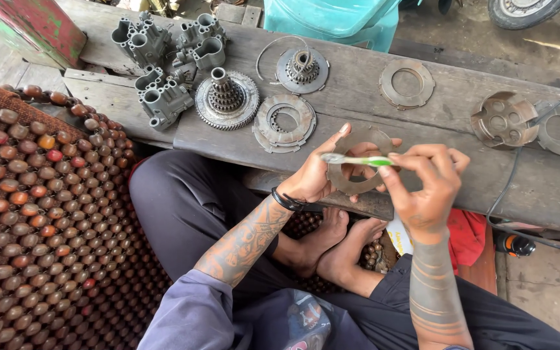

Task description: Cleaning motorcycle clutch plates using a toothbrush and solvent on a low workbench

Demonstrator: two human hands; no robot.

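The person sits cross-legged at a low wooden worktop [358,97], bare feet tucked together beneath its edge. The left hand [315,175] holds a flat metal ring plate [358,185] just above the near edge of the worktop, thumb raised along the plate's upper rim and the fingers wrapped behind it, clamped on the plate. The right hand [426,181] has its fingers pinched together on the handle of a green-and-white toothbrush [354,159], which lies across the face of the plate with its bristle end pointing toward the left thumb.

Further back on the worktop lie more parts: a toothed gear with a splined hub [227,98], a stack of ring plates [285,122] just beside it, a smaller hub disc [302,69], a single ring plate [407,83], and a round pressure plate [504,118] to the right. A cluster of grey cast housings [163,61] sits at the far left. A beaded seat mat [40,214] covers the area to the person's left
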